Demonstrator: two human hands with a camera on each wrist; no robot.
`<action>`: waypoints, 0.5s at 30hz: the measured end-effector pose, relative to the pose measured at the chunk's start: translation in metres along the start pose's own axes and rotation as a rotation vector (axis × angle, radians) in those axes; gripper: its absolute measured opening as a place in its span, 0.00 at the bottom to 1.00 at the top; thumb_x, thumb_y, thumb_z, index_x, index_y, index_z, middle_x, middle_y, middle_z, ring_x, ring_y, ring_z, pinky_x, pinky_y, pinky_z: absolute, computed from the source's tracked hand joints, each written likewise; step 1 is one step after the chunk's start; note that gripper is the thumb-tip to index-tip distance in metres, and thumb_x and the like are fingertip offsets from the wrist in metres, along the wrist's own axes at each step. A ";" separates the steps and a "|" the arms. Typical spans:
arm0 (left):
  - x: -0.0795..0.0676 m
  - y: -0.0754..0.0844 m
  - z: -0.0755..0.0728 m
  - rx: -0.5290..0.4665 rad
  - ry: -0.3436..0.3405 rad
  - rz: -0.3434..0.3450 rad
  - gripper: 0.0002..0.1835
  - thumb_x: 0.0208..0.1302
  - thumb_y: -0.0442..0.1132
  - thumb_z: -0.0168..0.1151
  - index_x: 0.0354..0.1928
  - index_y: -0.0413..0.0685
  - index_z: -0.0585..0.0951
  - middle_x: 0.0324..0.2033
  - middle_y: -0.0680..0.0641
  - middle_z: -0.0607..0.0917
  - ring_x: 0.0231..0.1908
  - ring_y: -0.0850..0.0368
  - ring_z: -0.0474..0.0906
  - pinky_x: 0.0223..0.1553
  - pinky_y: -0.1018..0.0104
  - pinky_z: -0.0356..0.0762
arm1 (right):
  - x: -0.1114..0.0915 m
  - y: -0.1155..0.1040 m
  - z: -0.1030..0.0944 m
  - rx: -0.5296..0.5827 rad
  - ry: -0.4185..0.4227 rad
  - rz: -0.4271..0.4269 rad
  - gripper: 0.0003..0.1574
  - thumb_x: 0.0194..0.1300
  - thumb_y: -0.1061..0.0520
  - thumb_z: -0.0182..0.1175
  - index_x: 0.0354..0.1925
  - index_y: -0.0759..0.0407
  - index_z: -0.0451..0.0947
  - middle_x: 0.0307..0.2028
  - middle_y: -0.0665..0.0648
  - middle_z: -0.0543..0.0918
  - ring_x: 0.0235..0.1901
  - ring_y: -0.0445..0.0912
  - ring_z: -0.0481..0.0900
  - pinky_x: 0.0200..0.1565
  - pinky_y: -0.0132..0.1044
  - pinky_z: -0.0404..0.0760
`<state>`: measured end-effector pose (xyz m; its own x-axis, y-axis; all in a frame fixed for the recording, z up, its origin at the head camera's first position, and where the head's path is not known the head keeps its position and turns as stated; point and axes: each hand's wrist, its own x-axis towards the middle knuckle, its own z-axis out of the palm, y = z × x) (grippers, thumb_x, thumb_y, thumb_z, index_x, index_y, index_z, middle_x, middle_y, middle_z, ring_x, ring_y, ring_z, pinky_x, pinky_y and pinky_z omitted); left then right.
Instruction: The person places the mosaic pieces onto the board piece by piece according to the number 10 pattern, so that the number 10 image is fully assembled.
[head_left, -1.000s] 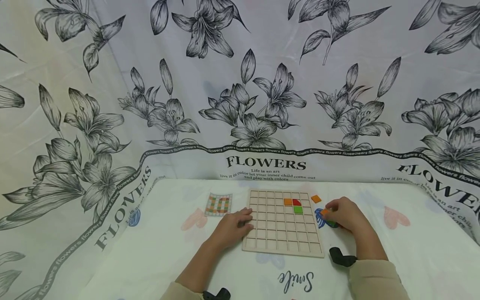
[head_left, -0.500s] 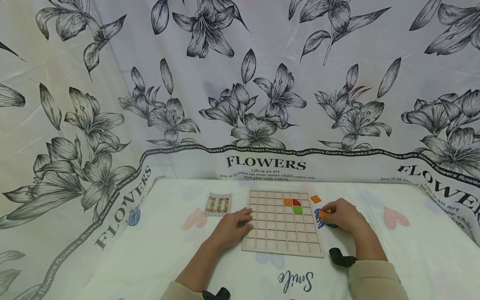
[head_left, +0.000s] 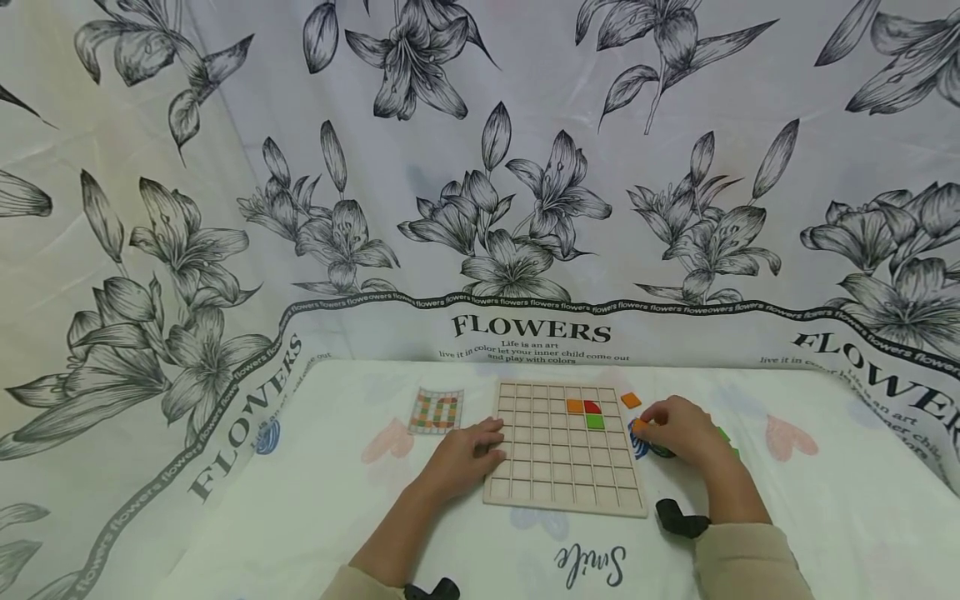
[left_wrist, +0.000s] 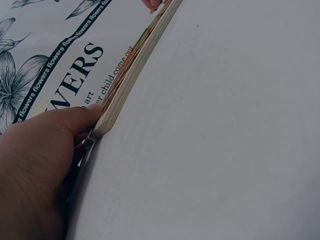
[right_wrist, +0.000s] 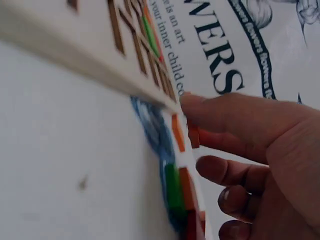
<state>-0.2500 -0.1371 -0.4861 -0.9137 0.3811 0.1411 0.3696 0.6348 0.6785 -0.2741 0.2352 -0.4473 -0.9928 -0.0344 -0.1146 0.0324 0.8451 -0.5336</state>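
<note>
A wooden grid board [head_left: 540,493] lies on the table, with an orange tile [head_left: 574,407], a red curved tile [head_left: 592,407] and a green tile [head_left: 595,422] in its upper right cells. My left hand [head_left: 459,457] rests against the board's left edge, thumb and fingers spread apart; the left wrist view shows the thumb [left_wrist: 85,119] touching the board's corner. Just right of the board, my right hand [head_left: 682,429] pinches an orange square tile [head_left: 640,425] between thumb and fingers, low over the table. Its palm partly hides a pile of tiles.
Another orange tile [head_left: 631,401] lies loose by the board's upper right corner. Green [right_wrist: 173,187] and red [right_wrist: 191,227] tiles lie under the right hand. A patterned card [head_left: 437,411] sits left of the board. A flower-printed cloth [head_left: 517,208] hangs behind.
My right hand has shifted slightly left toward the board with the orange tile, uncovering some green tiles at its right. The left hand and board have stayed in place.
</note>
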 end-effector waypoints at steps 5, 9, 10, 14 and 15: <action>0.000 0.001 -0.001 0.008 0.008 0.000 0.20 0.67 0.48 0.63 0.57 0.49 0.82 0.66 0.57 0.75 0.69 0.59 0.66 0.70 0.54 0.65 | -0.002 -0.023 0.006 0.040 -0.040 -0.082 0.26 0.55 0.44 0.71 0.46 0.58 0.84 0.38 0.57 0.78 0.36 0.49 0.73 0.31 0.38 0.74; 0.000 0.002 -0.002 -0.004 0.006 -0.011 0.20 0.67 0.48 0.63 0.57 0.49 0.82 0.66 0.57 0.75 0.70 0.59 0.66 0.71 0.53 0.63 | -0.003 -0.040 0.015 0.023 -0.080 -0.093 0.22 0.55 0.46 0.72 0.45 0.55 0.84 0.35 0.53 0.79 0.33 0.47 0.73 0.30 0.36 0.75; 0.000 0.002 -0.001 -0.007 0.004 -0.015 0.20 0.67 0.48 0.63 0.57 0.49 0.82 0.66 0.57 0.75 0.70 0.59 0.65 0.71 0.53 0.63 | -0.003 -0.043 0.017 0.013 -0.084 -0.093 0.20 0.56 0.47 0.72 0.44 0.55 0.84 0.34 0.53 0.79 0.33 0.47 0.73 0.30 0.36 0.75; 0.000 0.002 0.000 -0.008 -0.002 -0.025 0.20 0.67 0.48 0.63 0.57 0.50 0.82 0.66 0.58 0.75 0.70 0.58 0.65 0.72 0.53 0.62 | -0.005 -0.052 0.025 -0.026 -0.078 -0.091 0.16 0.58 0.51 0.71 0.43 0.56 0.84 0.34 0.52 0.81 0.33 0.47 0.74 0.33 0.37 0.77; 0.000 0.002 0.000 -0.007 -0.003 -0.027 0.20 0.67 0.48 0.63 0.58 0.50 0.82 0.66 0.58 0.74 0.70 0.58 0.65 0.72 0.52 0.62 | -0.006 -0.053 0.027 -0.035 -0.074 -0.093 0.16 0.58 0.52 0.71 0.44 0.57 0.84 0.34 0.52 0.81 0.33 0.47 0.74 0.34 0.38 0.77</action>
<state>-0.2493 -0.1357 -0.4852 -0.9228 0.3658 0.1208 0.3438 0.6404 0.6868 -0.2669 0.1761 -0.4410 -0.9801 -0.1515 -0.1283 -0.0646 0.8544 -0.5155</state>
